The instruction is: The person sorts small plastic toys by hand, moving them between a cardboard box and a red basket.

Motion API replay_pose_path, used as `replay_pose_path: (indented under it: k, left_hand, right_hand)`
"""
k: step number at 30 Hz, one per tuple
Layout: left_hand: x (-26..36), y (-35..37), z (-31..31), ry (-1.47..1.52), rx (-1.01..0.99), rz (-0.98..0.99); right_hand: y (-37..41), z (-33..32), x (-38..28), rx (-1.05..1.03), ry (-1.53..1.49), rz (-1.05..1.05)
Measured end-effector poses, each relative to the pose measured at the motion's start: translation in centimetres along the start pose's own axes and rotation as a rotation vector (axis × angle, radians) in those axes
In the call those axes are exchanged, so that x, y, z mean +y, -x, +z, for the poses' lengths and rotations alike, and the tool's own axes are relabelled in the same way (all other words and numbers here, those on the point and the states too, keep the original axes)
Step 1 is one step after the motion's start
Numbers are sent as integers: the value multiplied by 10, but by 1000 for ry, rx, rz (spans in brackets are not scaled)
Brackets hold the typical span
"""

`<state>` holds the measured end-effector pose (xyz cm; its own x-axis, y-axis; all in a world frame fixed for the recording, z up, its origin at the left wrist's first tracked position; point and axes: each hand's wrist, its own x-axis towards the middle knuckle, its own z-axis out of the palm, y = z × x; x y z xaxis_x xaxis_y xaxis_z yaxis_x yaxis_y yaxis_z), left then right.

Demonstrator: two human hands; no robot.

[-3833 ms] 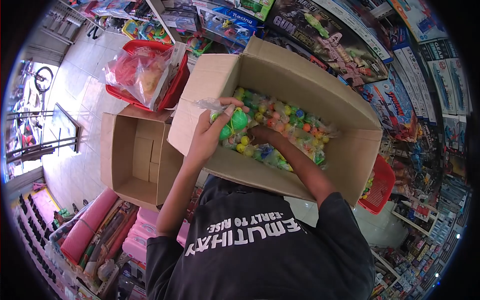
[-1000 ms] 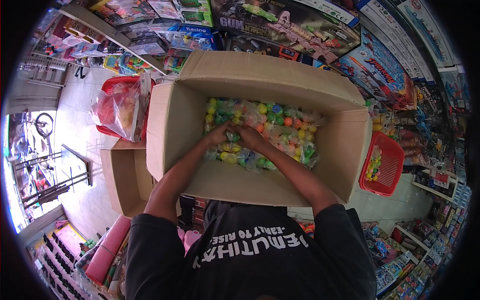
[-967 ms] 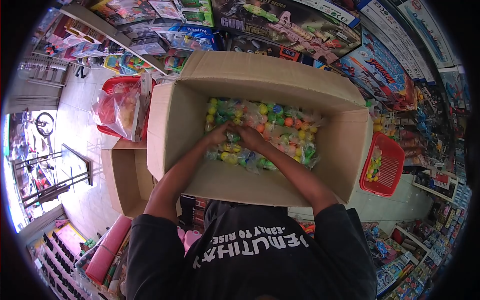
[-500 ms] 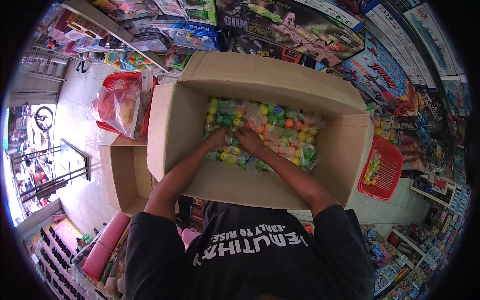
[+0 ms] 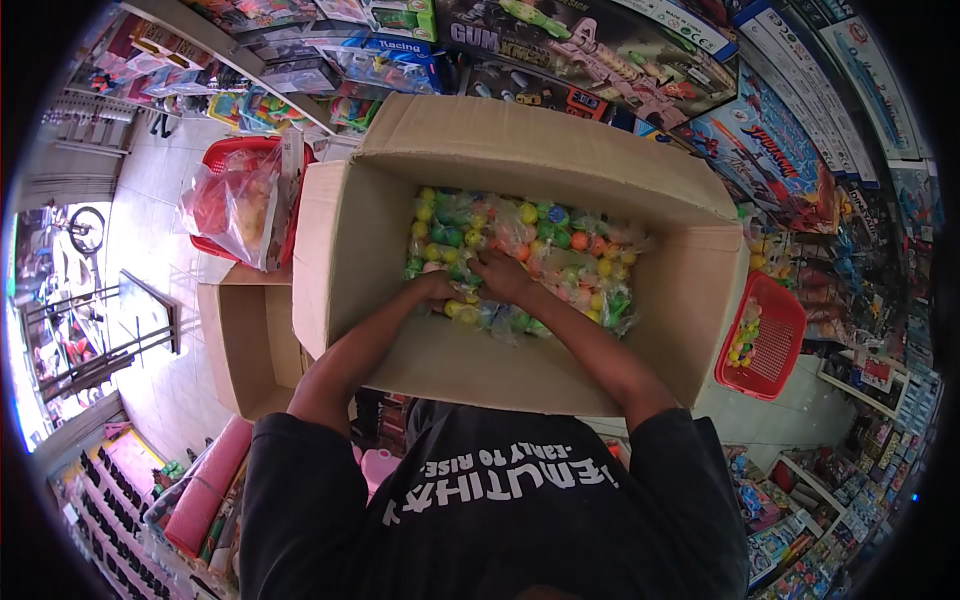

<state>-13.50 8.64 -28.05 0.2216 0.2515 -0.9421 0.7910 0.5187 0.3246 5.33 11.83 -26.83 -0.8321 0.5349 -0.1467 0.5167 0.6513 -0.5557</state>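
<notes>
A large open cardboard box stands before me, its bottom covered with clear plastic bags of small coloured balls, mostly yellow, green and orange. Both of my hands are down inside, near the left part of the pile. My left hand is closed at the edge of a clear bag, its fingertips partly hidden among the balls. Just right of it and slightly farther away, my right hand has its fingers curled in on clear plastic. Exactly how each hand grips the bag is hard to see.
A red basket with a plastic bag sits at the left, above a smaller open carton. Another red basket with some balls is at the right. Boxed toys line the shelves beyond the box.
My left hand has moved slightly down and toward me, apart from the right hand. The right hand has shifted only a little and stays at the bags.
</notes>
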Motion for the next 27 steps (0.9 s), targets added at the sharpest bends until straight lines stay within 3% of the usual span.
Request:
replay_pose_path:
  k: [5, 11, 17, 20, 22, 27]
  left_hand:
    - [-1, -1, 1, -5, 72, 55]
    - [-7, -9, -3, 313, -67, -51]
    - [3, -4, -3, 249, 100, -79]
    - [15, 18, -8, 71, 268, 69]
    - [18, 21, -10, -275, 501, 293]
    - [13, 4, -15, -370, 413, 277]
  right_hand:
    - [2, 5, 2, -9, 59, -40]
    - [0, 2, -4, -6, 74, -63]
    - [0, 1, -2, -4, 55, -97]
    - [-1, 7, -1, 39, 40, -100]
    - [-2, 7, -3, 42, 52, -46]
    - [-5, 14, -4, 69, 61, 21]
